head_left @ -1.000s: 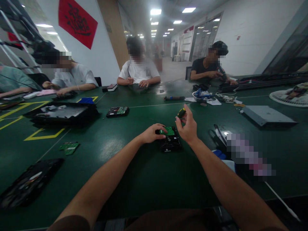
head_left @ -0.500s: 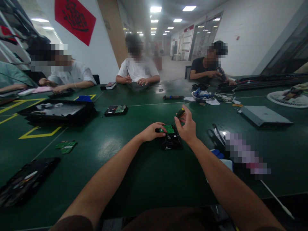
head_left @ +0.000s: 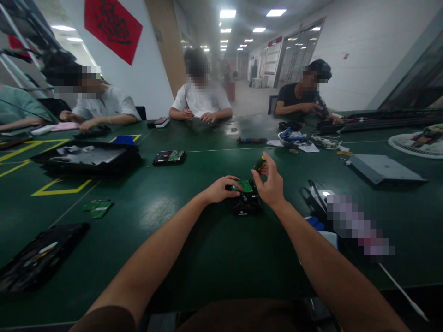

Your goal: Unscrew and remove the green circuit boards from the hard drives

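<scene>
In front of me on the green table lies a black hard drive [head_left: 248,205], its green circuit board [head_left: 245,186] facing up. My left hand [head_left: 223,190] is closed around the drive's left side, fingers resting on the board's edge. Above the drive's right side, my right hand [head_left: 270,182] grips a screwdriver [head_left: 259,163] with a dark green and yellow handle between thumb and fingers. The screwdriver leans, its handle up and its shaft pointing down toward the board. I cannot make out where its tip sits.
Another hard drive [head_left: 169,157] lies further back. To the left are a black tray [head_left: 86,159], loose green circuit boards [head_left: 98,208] and a dark device casing [head_left: 41,256]. A grey metal box [head_left: 387,169] and a white cable [head_left: 403,293] are on the right. Several people sit opposite.
The whole view has shifted slightly, so things appear a little further right. Both hands keep nearly the same pose at the hard drive; the screwdriver's handle is tilted slightly differently.
</scene>
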{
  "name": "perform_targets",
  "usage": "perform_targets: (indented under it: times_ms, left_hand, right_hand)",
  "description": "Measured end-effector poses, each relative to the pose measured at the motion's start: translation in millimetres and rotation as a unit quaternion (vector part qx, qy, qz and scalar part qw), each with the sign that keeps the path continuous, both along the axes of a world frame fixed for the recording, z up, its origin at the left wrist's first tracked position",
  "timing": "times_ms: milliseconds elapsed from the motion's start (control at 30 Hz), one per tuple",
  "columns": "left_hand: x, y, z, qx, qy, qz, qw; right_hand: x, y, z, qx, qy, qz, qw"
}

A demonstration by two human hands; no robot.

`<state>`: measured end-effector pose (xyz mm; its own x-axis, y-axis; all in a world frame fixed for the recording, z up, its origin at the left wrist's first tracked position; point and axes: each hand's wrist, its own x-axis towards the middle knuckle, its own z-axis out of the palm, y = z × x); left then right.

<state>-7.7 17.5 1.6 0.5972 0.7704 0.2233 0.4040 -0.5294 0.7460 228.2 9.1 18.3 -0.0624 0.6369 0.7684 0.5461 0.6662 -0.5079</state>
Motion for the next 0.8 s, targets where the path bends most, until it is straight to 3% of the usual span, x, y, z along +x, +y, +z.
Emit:
perform_targets:
  times_ms: [800]
  left_hand:
    - [2.0,0.4,-1.8,-0.011,-0.014,0.016,1.000]
  right_hand:
    - [0.8,2.6,-2.3,0.007,-0.019,0.006,1.000]
